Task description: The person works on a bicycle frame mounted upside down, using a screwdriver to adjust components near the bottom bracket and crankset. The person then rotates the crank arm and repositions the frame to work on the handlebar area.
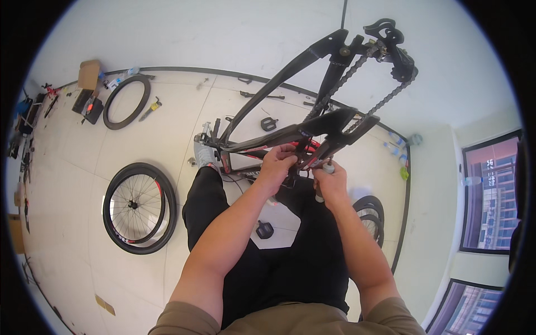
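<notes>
A black bicycle frame stands tilted between my legs, with a chain and rear derailleur at its upper right. My left hand has its fingers curled on the lower part of the frame, beside a red section; exactly what the fingertips grip is partly hidden. My right hand is closed round a grey cylindrical tool handle, held upright against the frame just right of my left hand. The tool's working end is too small to make out. Thin black cables hang below the frame.
A wheel lies left; more wheels are behind my right arm. Pedals, a tyre, a yellow tool, cardboard box and several bottles lie about the tiled floor. Walls and windows border it.
</notes>
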The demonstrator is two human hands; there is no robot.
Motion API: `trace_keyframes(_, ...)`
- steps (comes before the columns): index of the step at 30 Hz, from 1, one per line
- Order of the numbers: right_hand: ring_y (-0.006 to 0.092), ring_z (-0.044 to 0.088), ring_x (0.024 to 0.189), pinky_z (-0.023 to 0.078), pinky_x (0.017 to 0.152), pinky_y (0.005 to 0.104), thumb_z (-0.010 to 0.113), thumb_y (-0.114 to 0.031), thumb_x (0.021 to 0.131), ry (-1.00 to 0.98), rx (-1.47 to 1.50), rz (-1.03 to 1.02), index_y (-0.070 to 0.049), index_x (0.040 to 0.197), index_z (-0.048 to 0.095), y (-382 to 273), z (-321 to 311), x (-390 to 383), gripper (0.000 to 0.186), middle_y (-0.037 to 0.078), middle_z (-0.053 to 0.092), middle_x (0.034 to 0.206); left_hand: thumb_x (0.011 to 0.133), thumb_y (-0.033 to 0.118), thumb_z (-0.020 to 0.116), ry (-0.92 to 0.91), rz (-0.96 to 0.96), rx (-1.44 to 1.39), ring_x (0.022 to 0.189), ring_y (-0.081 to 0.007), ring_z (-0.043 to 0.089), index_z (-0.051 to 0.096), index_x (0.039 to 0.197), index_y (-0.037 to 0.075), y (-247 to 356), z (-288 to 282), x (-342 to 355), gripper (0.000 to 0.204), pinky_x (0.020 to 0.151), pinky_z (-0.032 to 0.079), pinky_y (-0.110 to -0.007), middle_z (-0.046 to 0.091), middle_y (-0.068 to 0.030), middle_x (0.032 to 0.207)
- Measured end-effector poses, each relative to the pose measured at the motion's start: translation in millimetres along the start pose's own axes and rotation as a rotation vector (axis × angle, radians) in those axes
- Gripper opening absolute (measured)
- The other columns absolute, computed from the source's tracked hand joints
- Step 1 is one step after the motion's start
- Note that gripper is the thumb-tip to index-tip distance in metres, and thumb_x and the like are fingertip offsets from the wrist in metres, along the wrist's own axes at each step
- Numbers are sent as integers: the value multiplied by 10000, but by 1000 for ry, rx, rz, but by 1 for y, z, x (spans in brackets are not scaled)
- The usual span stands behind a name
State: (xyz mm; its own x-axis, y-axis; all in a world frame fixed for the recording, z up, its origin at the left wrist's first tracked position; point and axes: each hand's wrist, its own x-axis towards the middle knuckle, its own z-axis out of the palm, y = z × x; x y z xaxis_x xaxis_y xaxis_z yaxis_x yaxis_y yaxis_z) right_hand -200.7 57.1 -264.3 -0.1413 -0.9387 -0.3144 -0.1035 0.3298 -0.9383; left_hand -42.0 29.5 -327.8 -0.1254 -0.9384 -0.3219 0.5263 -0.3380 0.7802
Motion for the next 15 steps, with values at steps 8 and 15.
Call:
trace_keyframes(8,93,550,695,469,647,264,638,43,856,115,-222,-321,-55,1099,691,60,14,30,268,14,643,793,890,15,639,-95,44,117,832,-106,628,661,1050,61,4,-14,-2,167,736,491,-270,687,-25,908)
trace_keyframes(15,220,668,815,516,748,327,712,-18,828,0,-251,-309,-31,1076,677,69,17,43,250,105,722,931,936,45,637,-144,14,303,918,-99,621,642,1167,42,5,-37,1,231,802,494,-250,673,-26,998)
